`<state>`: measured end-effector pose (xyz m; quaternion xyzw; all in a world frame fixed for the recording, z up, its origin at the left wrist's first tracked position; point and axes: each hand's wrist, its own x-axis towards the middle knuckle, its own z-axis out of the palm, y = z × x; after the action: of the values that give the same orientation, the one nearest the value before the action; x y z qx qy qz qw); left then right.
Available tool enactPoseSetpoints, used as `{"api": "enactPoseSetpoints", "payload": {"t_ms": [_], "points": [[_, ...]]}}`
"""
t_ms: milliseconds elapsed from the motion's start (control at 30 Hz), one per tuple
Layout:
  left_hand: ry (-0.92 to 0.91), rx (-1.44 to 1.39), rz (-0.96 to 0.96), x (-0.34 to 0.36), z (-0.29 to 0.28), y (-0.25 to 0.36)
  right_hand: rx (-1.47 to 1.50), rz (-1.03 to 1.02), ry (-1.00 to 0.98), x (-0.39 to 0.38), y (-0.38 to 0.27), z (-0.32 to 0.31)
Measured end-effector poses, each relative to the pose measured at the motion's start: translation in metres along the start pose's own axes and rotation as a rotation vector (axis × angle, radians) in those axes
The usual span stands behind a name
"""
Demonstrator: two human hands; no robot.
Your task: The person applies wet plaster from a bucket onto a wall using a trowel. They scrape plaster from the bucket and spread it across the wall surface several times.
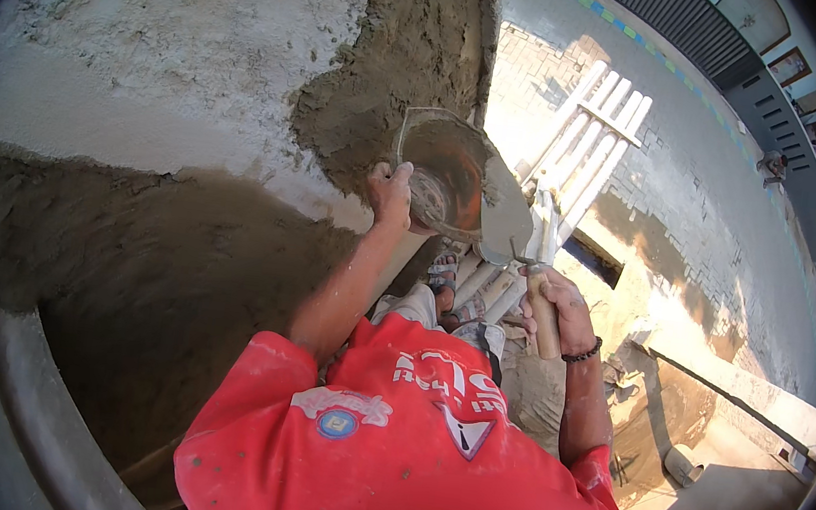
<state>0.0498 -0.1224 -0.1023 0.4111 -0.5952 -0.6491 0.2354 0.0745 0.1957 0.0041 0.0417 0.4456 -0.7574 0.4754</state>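
Observation:
My left hand (391, 194) is closed on the rim of a mortar-stained bucket (465, 174), which is tilted so its inside shows. Smears of grey mortar coat the bucket's inner wall; how much lies at its bottom is hard to make out. In my right hand (568, 312) is the wooden handle of a trowel (543, 318), fingers wrapped round it. Its grey blade (506, 211) overlaps the bucket's right edge. Just beyond the bucket, wet mortar (387, 81) covers a strip of the wall up to its corner.
Pale, rough wall (179, 58) stands at the upper left, above a darker plastered face (176, 259). White-stained poles (582, 139) form a platform under my sandalled feet (443, 277). Far right, a person (772, 168) is near a grey fence. A whitish beam (734, 393) crosses lower right.

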Motion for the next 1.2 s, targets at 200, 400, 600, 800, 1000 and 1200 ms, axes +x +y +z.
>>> {"api": "enactPoseSetpoints", "payload": {"t_ms": [200,400,600,800,1000,1200], "points": [[0.014,0.055,-0.147,-0.016,-0.048,-0.034,0.048,-0.950,0.331,-0.014,-0.063,0.035],[0.035,0.112,-0.290,-0.039,-0.078,-0.042,0.085,-1.600,0.555,0.006,-0.100,0.059],[-0.123,-0.086,-0.331,-0.052,-0.082,-0.040,-1.013,-1.156,0.894,0.157,-0.062,0.083],[0.009,-0.141,-0.501,-0.048,-0.080,-0.053,-1.128,-0.637,0.481,0.138,0.013,0.030],[-0.211,-0.157,-0.463,-0.052,-0.065,-0.050,-0.564,-0.316,0.652,0.090,0.077,-0.044],[-0.414,-0.157,-0.428,-0.061,-0.039,-0.047,-0.248,-0.343,0.771,0.096,0.098,-0.077]]}}
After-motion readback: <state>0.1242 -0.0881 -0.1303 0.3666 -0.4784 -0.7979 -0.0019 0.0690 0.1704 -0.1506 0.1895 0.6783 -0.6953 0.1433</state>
